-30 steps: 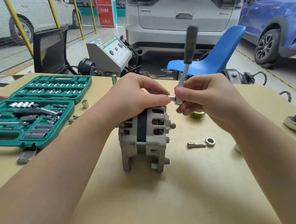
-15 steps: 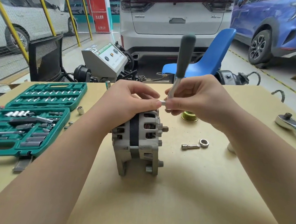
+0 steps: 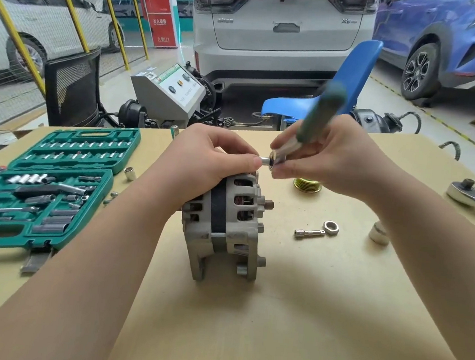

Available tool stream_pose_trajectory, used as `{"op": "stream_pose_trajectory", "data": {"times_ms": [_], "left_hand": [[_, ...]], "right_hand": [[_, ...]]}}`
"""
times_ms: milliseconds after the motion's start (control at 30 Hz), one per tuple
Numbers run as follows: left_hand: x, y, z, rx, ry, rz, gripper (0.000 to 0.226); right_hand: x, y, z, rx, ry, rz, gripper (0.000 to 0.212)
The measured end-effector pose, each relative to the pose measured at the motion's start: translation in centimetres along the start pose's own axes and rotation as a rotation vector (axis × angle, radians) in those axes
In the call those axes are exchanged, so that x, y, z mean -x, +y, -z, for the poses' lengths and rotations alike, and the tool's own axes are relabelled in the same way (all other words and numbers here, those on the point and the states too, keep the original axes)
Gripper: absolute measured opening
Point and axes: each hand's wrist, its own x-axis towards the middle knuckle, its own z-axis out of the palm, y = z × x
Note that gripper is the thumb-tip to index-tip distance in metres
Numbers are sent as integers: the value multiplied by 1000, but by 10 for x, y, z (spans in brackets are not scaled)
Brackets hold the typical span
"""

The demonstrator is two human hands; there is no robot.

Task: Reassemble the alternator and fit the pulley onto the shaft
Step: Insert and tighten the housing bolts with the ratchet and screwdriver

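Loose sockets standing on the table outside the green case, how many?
2: a small socket just right of the case, and a larger one right of the nut. The arms may hide others.

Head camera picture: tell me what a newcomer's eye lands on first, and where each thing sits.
First, the grey alternator standing mid-table, the left hand resting on its top. Just above it, the right hand grips a green-handled driver, blurred, its socket end at the alternator's upper edge. Then the open green socket set at the left and the brass-coloured pulley lying loose behind the right hand.
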Motion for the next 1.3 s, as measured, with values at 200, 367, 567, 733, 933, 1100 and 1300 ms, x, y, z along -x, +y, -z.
{"op": "stream_pose_trajectory", "data": {"times_ms": [200,367,567,733,933,1100,1300], "left_hand": [[0,-3,-1,1,3,-25,6],[0,-3,-1,0,-5,-33,9],[0,-1,0,-38,-14,-16,5],[-1,0,0,-35,-21,10,6],[0,0,0,-18,-20,-17,10],[0,0,0,-41,-23,-28,8],[-1,-2,0,-36,-21,-20,7]], "right_hand": [[3,1,-5,16,49,83,20],[-4,0,-10,-253,24,-217,37],[-4,7,-12,-365,-71,-350,37],[-2,4,-5,-146,-51,-24,33],[-1,0,-7,-276,0,-62,32],[-4,4,-16,-379,-38,-302,42],[-4,5,-8,-221,-46,-193,39]]}}
